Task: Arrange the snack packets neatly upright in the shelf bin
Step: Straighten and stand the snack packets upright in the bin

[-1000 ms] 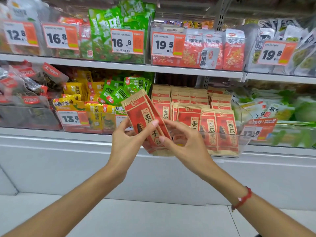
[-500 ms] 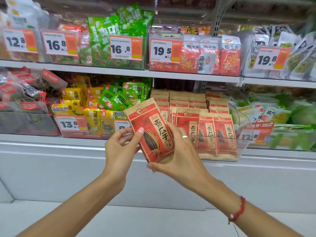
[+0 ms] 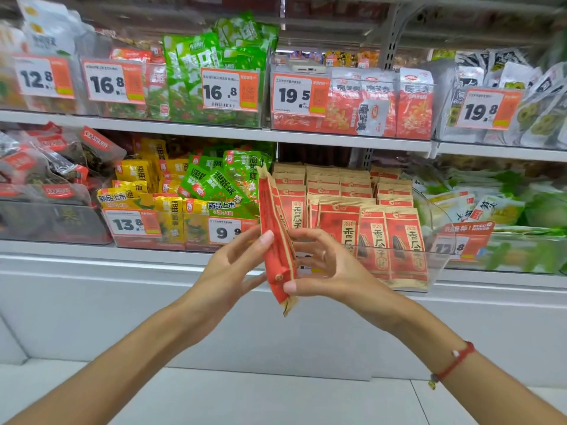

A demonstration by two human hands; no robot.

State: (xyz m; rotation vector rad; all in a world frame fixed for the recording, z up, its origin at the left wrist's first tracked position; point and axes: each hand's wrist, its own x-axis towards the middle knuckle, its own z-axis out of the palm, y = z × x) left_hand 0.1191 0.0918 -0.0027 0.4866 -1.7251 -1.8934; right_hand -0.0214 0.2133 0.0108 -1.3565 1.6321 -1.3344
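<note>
Red-and-kraft snack packet, edge-on, in front of shelf bin, at its left end.
Right hand is pinching the packet's lower part, thumb under, fingers curled behind; left hand, grip spread, is steadying its left face. Advisable: turning it face-forward, sliding it upright into the bin's front row beside the standing packets, bottoms level.

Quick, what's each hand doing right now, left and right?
Left hand: open, straight fingertips pressing the red snack packet.
Right hand: holding that packet, thumb and curled fingers round it.
</note>
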